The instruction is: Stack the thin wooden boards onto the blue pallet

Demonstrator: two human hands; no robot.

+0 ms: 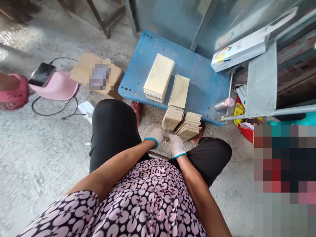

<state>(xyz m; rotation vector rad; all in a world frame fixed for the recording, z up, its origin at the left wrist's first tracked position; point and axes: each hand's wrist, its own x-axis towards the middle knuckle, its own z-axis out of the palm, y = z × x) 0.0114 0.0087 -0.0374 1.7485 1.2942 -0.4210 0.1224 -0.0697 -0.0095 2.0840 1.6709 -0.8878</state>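
Concrete floor, seen from above; blue board (pixel 197 79) lies at centre-far. Two gloved hands meet between the knees at the board's near edge. Left hand (pixel 155 135) and right hand (pixel 175 144) touch low on two fanned stacks of pale wood slats (pixel 181 122); fingers curled, but grip can't be told. Slat long axes run near-to-far, tops leaning toward the far side. On board: two flat slat stacks (pixel 159 77), same axis. Red basket (pixel 247 131), right, holds papers w/ unreadable print. White box (pixel 238 51), far right, bears a multicolour "G" logo. Left: pink stool (pixel 58 87) w/ phone (pixel 41 74); cardboard box (pixel 85 67).
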